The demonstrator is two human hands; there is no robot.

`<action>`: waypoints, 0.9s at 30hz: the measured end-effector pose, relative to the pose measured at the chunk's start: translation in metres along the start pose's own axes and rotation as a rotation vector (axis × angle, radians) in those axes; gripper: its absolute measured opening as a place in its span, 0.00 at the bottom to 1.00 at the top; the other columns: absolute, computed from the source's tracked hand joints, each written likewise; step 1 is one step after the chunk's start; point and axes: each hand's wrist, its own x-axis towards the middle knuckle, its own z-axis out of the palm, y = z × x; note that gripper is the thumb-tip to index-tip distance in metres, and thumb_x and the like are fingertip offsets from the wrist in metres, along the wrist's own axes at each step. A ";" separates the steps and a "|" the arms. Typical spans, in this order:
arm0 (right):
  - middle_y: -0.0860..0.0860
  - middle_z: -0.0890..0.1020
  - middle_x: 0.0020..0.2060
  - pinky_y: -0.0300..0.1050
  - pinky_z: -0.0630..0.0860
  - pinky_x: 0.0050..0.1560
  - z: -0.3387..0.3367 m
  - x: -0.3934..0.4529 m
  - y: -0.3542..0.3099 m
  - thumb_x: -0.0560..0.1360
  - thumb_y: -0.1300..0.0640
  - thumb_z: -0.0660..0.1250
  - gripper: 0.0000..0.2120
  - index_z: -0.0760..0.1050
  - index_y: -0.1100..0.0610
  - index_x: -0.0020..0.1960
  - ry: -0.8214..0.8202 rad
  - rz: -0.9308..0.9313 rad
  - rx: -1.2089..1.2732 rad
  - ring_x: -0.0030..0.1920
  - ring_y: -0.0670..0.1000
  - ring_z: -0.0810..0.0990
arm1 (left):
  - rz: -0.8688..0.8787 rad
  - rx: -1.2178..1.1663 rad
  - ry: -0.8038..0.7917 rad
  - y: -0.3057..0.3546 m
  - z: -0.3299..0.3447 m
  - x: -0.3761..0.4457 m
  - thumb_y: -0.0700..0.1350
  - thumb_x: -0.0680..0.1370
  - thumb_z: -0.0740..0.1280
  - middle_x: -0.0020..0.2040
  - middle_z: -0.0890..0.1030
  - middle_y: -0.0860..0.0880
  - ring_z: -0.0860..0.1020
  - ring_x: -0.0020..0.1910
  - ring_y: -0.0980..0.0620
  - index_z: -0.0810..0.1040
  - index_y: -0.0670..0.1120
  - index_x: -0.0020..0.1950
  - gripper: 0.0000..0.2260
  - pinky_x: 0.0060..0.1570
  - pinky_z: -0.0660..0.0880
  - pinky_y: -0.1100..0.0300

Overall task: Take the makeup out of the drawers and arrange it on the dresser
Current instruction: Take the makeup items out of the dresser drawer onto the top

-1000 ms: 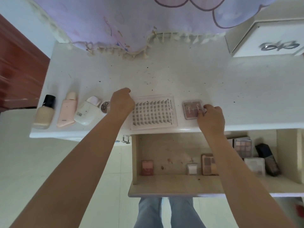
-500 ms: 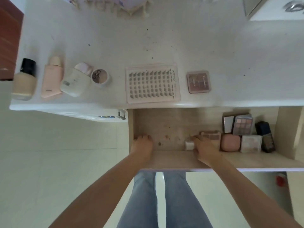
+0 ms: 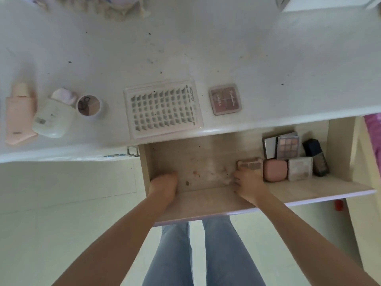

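The drawer [image 3: 206, 203] under the white dresser top [image 3: 226, 48] is pulled out. My left hand [image 3: 164, 184] reaches down into its left front corner, where a small pink compact lay earlier; its fingers are hidden. My right hand [image 3: 247, 182] grips the near edge of a brown palette [image 3: 250, 164]. To the right lie a round pink compact [image 3: 275, 169], a pale square compact [image 3: 300, 168], an eyeshadow palette [image 3: 287, 147] and a dark bottle [image 3: 315, 159]. On the dresser lie a pink tube [image 3: 19, 118], a white bottle [image 3: 53, 118], a round pot [image 3: 89, 105], a lash tray [image 3: 162, 111] and a mauve palette [image 3: 225, 99].
A fringed cloth [image 3: 123, 7] hangs at the dresser's back edge. A white box [image 3: 329, 3] stands at the back right. A metal fitting [image 3: 132, 151] sticks out left of the drawer. My legs [image 3: 206, 254] stand under the drawer front on a pale tiled floor.
Both hands left the lash tray and mauve palette on the dresser and dropped into the drawer. The right hand now grips the brown palette; the view has tilted down.
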 end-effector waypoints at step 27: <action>0.58 0.76 0.51 0.38 0.62 0.44 -0.189 0.048 0.075 0.76 0.56 0.61 0.16 0.68 0.61 0.62 0.545 -0.097 0.320 0.50 0.55 0.74 | -0.344 -0.741 0.897 0.211 -0.151 0.002 0.40 0.77 0.60 0.50 0.79 0.43 0.76 0.48 0.46 0.74 0.39 0.55 0.10 0.41 0.64 0.61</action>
